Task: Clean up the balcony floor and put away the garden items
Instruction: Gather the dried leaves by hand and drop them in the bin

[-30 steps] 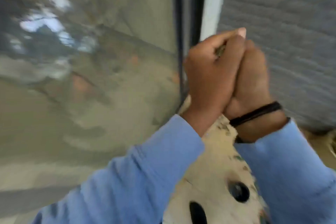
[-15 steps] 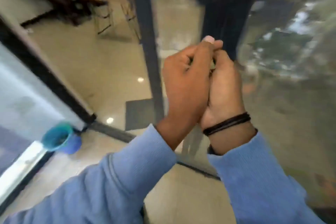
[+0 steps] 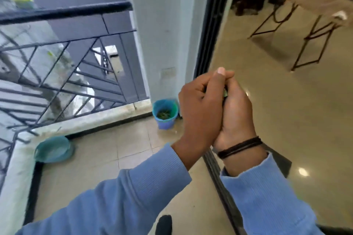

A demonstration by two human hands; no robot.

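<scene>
View now takes in the balcony corner: the black metal railing [image 3: 63,47], the beige tiled balcony floor [image 3: 107,150] and the pale pillar [image 3: 164,34] beside the dark sliding-door track [image 3: 215,166]; half a second ago it faced the glass door and the room, and a second ago a grey wall, so the head has swung toward the balcony. The small round blue plastic bucket [image 3: 165,113], green clippings in its bottom, stands on the tiles against the pillar foot, now nearer centre and ahead of the hands; earlier it sat at lower left. A shallow teal plastic basin [image 3: 52,149] lies in the corner by the kerb. The left hand [image 3: 198,112] and right hand [image 3: 236,114] are pressed together, fingers curled round a small green scrap of plant debris [image 3: 225,93], barely visible; this clasp is unchanged across all three frames. Judgement: debris is being carried to the bucket for dumping; drop not yet made.
</scene>
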